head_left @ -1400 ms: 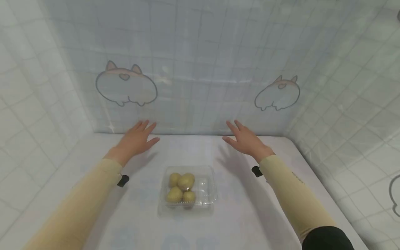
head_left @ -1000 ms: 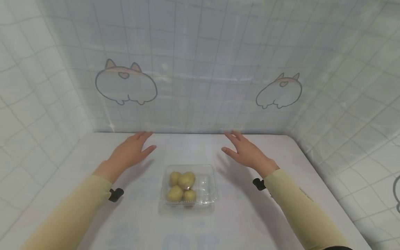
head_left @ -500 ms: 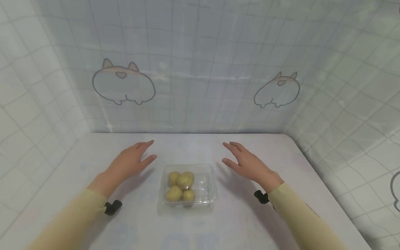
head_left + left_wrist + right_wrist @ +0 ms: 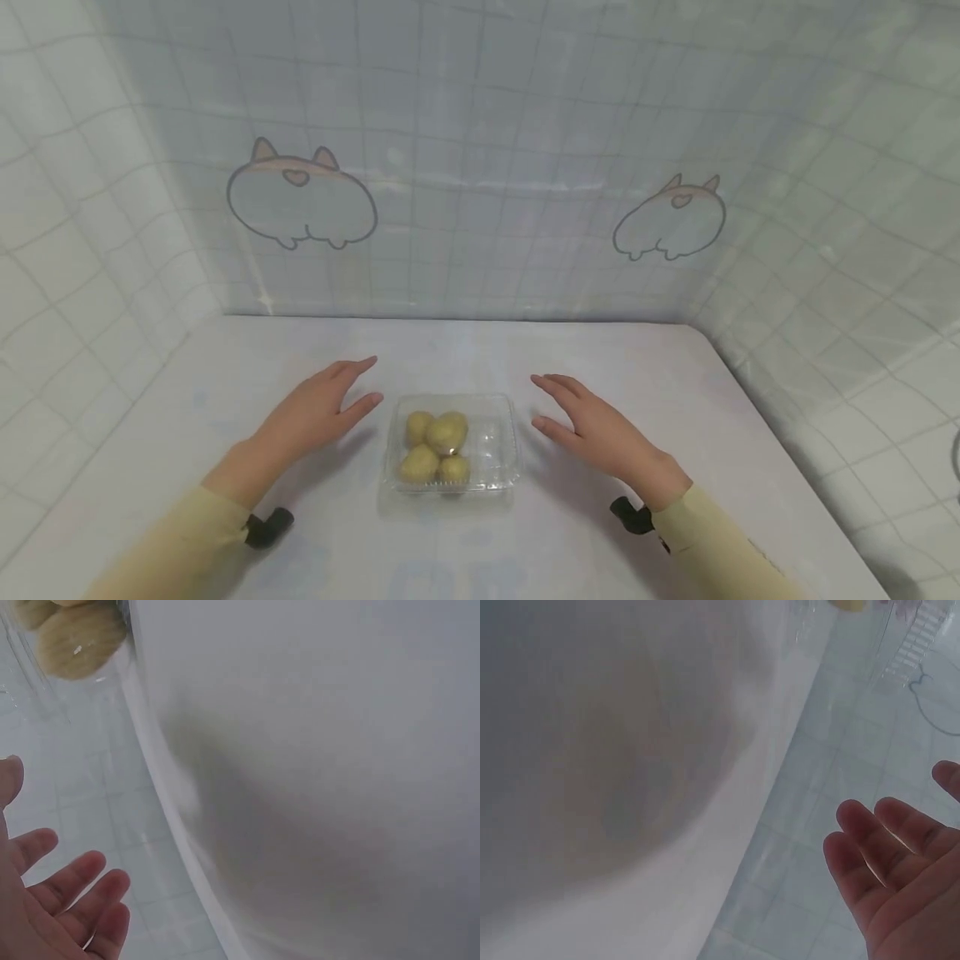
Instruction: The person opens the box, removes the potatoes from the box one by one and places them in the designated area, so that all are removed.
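A clear plastic clamshell box lies closed in the middle of the table, in front of me. Several yellow-brown, roundish, potato-like pieces fill its left part. My left hand hovers to the left of the box with fingers extended and thumb apart, its thumb tip near the box's far left corner. On the other side, my right hand is held in the air, thumb and fingers spread towards the box. Both hands hold nothing. The left wrist view shows loosely bent fingers below the box's corner.
The white table ends at a tiled-pattern backdrop behind it, with similar sheets at both sides. Black wrist devices sit at the sleeve cuffs.
Both hands have drawn back from the far table edge towards me, down beside the box. The box and its contents stay in place.
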`<act>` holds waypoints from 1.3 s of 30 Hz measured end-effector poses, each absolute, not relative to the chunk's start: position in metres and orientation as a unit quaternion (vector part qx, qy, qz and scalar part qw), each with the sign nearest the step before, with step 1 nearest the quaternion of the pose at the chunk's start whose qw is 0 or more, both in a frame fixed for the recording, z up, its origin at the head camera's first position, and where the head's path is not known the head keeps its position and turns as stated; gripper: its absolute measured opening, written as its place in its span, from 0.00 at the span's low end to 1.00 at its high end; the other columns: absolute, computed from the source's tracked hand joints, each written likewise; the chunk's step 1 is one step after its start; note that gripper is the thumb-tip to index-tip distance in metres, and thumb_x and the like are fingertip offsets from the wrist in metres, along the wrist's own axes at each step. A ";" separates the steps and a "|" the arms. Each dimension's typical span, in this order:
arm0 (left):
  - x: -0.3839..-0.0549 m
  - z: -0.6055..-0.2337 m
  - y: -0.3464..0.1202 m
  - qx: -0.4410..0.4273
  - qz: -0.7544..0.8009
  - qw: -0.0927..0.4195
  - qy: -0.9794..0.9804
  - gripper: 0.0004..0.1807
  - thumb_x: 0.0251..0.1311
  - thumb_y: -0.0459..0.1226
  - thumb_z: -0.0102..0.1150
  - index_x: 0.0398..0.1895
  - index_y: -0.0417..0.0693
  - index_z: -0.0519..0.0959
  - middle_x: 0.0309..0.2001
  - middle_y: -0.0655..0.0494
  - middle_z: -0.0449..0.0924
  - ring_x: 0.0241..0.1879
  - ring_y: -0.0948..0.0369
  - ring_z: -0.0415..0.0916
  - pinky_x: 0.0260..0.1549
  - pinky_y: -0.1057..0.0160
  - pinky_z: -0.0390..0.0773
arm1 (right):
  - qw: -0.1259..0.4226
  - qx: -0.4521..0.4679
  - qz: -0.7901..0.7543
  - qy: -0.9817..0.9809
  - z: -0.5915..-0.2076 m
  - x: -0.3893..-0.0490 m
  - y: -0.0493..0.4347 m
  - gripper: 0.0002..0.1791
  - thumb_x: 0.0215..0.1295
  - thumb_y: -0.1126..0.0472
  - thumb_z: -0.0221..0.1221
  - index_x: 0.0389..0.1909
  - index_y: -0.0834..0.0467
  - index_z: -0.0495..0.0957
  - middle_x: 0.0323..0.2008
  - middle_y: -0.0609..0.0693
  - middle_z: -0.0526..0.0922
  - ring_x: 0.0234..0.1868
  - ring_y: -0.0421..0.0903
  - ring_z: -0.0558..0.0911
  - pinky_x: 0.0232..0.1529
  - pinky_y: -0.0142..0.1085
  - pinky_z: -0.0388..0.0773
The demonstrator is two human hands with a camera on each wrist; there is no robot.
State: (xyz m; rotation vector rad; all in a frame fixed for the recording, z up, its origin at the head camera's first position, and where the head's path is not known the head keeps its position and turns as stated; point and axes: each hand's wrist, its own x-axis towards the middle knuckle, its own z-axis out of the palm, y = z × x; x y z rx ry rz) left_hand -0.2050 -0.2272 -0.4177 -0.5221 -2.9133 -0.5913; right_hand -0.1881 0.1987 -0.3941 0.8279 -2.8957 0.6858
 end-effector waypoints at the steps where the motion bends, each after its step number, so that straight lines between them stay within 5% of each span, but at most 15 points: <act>1: -0.202 -0.418 -0.227 -0.173 -0.196 0.062 -0.963 0.42 0.67 0.67 0.42 0.75 0.51 0.62 0.67 0.41 0.68 0.64 0.40 0.66 0.61 0.38 0.65 | 0.028 0.269 0.224 -0.936 -0.395 -0.186 0.198 0.36 0.70 0.31 0.47 0.75 0.39 0.59 0.71 0.40 0.63 0.69 0.43 0.65 0.66 0.46 0.67; 13: -0.162 -0.419 -0.218 -0.202 -0.228 0.066 -0.950 0.36 0.69 0.61 0.48 0.72 0.49 0.67 0.66 0.47 0.69 0.63 0.45 0.69 0.59 0.40 0.69 | 0.010 0.282 0.248 -0.927 -0.410 -0.161 0.185 0.35 0.70 0.31 0.46 0.74 0.42 0.61 0.70 0.35 0.65 0.69 0.35 0.64 0.68 0.39 0.64; 28: -0.125 -0.427 -0.195 -0.239 -0.256 0.062 -0.935 0.35 0.69 0.56 0.54 0.73 0.49 0.65 0.72 0.55 0.64 0.69 0.51 0.63 0.62 0.44 0.66 | 0.032 0.325 0.240 -0.914 -0.419 -0.144 0.181 0.36 0.69 0.34 0.52 0.73 0.47 0.64 0.68 0.44 0.70 0.68 0.42 0.68 0.66 0.44 0.67; 35: -0.120 -0.425 -0.185 -0.222 -0.274 0.031 -0.935 0.42 0.62 0.64 0.56 0.73 0.50 0.65 0.72 0.53 0.64 0.69 0.49 0.62 0.63 0.42 0.65 | 0.034 0.320 0.242 -0.915 -0.423 -0.140 0.182 0.41 0.64 0.30 0.55 0.74 0.45 0.63 0.69 0.44 0.68 0.68 0.43 0.68 0.66 0.43 0.67; 39: -0.119 -0.424 -0.183 -0.219 -0.283 0.022 -0.934 0.46 0.58 0.66 0.59 0.72 0.48 0.66 0.68 0.52 0.69 0.63 0.52 0.71 0.60 0.44 0.70 | 0.041 0.330 0.250 -0.910 -0.424 -0.139 0.181 0.42 0.63 0.32 0.59 0.73 0.47 0.64 0.69 0.46 0.69 0.67 0.44 0.70 0.65 0.43 0.69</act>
